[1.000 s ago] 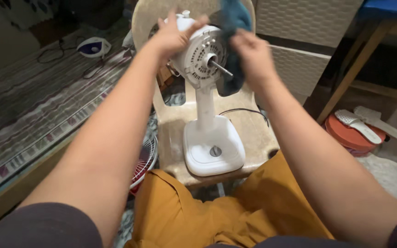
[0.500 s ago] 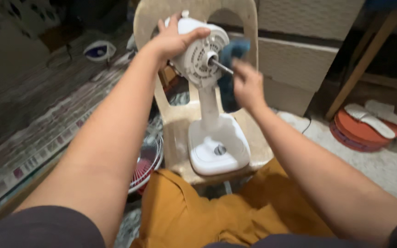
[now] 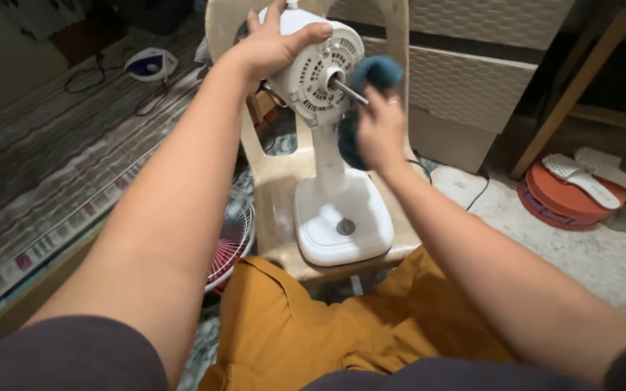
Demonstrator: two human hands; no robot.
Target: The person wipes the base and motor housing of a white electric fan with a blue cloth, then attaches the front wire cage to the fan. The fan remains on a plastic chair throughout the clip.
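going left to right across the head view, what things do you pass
clothes iron on the striped mat → fan grille on the floor → left hand on the white fan motor head → right hand with the blue cloth → orange round thing with white fan blades

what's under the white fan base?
The fan base stands on the seat of a beige plastic chair. Below the seat a mustard cloth shows; the seat under the base and the chair's legs are hidden.
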